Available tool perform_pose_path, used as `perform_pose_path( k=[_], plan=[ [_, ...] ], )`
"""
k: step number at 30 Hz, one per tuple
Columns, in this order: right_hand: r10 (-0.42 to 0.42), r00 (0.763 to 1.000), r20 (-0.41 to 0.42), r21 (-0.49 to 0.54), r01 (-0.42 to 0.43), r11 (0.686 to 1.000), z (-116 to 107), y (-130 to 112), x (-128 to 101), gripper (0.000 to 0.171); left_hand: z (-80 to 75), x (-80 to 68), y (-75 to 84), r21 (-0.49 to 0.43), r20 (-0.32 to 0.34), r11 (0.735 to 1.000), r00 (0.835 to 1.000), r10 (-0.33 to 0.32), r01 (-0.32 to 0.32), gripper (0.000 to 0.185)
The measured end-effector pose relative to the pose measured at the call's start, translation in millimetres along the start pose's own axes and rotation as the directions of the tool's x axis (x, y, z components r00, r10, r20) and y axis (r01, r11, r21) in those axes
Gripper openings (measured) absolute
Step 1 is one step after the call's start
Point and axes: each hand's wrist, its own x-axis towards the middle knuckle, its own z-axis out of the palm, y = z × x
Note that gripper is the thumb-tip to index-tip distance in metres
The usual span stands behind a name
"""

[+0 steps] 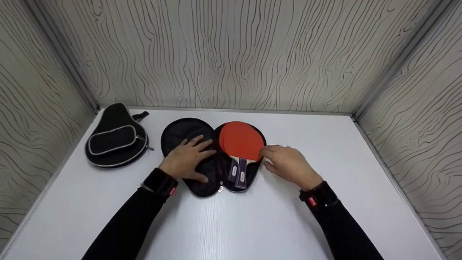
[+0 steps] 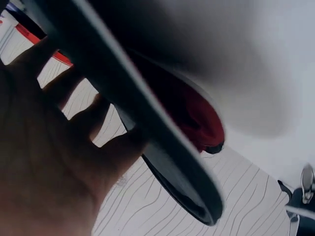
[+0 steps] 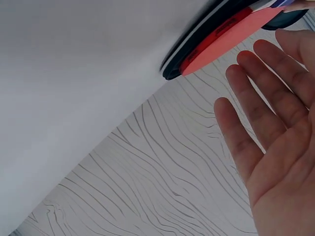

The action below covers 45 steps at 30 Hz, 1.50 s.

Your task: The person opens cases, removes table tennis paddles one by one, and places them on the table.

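Observation:
A black paddle case [image 1: 178, 130] lies unfolded on the table, its two halves side by side. In its right half, two red table tennis paddles [image 1: 242, 139] overlap, their dark handles pointing toward me. My left hand [image 1: 184, 159] rests with spread fingers on the case's left half. From the left wrist, the case edge [image 2: 147, 105] shows up close against the fingers, with dark red fabric [image 2: 194, 115] behind it. My right hand [image 1: 287, 164] is at the right rim of the case, fingertips beside the front paddle. In the right wrist view its fingers [image 3: 241, 132] are extended and hold nothing.
A second black case [image 1: 114, 108] with light piping and a zipped front pocket lies at the table's left. Behind the white table [image 1: 325, 144] stands a wall panel [image 1: 231, 54] with wavy lines; similar panels close off both sides.

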Motion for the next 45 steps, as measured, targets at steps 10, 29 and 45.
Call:
perform_pose_path(
  k=[10,29,45],
  plan=[
    [-0.210,0.973,-0.101,-0.011,0.210,0.978,-2,-16,4,0.034,5.6,1.7,8.7,-0.075,-0.038,0.995,0.997,-0.069,0.066,0.096],
    [-0.360,0.933,0.014,-0.033,0.360,0.932,12,-41,7,0.041,8.6,0.1,8.8,-0.070,-0.059,0.996,0.996,-0.065,0.061,0.095],
    [-0.416,0.897,-0.150,-0.157,0.394,0.906,0,-27,6,0.046,5.3,1.6,11.2,-0.077,-0.045,0.996,0.998,-0.052,0.048,0.094]
  ],
)
